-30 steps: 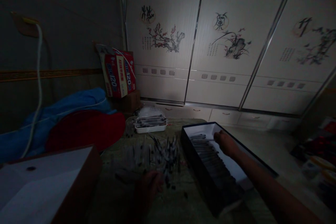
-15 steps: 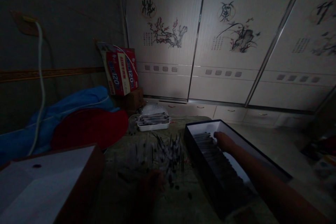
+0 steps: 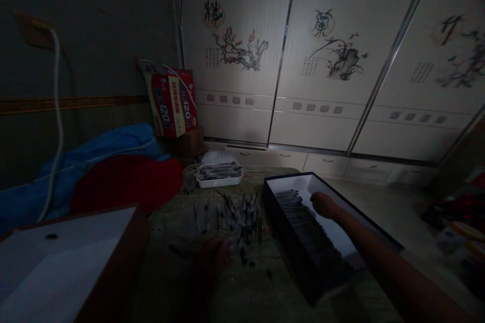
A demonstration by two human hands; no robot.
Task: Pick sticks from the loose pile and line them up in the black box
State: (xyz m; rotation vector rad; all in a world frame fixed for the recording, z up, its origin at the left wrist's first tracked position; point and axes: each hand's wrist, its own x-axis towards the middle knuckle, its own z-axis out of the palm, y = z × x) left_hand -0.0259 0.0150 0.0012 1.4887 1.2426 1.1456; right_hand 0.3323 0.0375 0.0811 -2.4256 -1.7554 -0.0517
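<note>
My right hand (image 3: pixel 324 205) is over the dark box (image 3: pixel 282 234) with white inner walls, its fingers drawn together; I cannot make out anything in them. Beside it, in the same box, lies a row of slim dark pen-like sticks (image 3: pixel 303 219). My left hand (image 3: pixel 214 255) is low in the middle, dim and blurred, its fingers curled at the near edge of a loose pile of pen-like sticks (image 3: pixel 244 217). Whether it holds one is too dark to see. Several small dark pieces (image 3: pixel 269 274) are scattered on the table near the pile.
A white tray (image 3: pixel 221 182) of similar sticks stands at the table's back. At left are an open brown box (image 3: pixel 125 247) with white lining, a red round cushion-like thing (image 3: pixel 129 184) and blue cloth (image 3: pixel 113 144). Red cartons (image 3: pixel 174 103) and sliding wardrobe doors (image 3: pixel 235 121) stand behind.
My right hand has drawn slightly away from the row of sticks, toward the box's right wall. My left hand has shifted a little left and up. The view has turned slightly.
</note>
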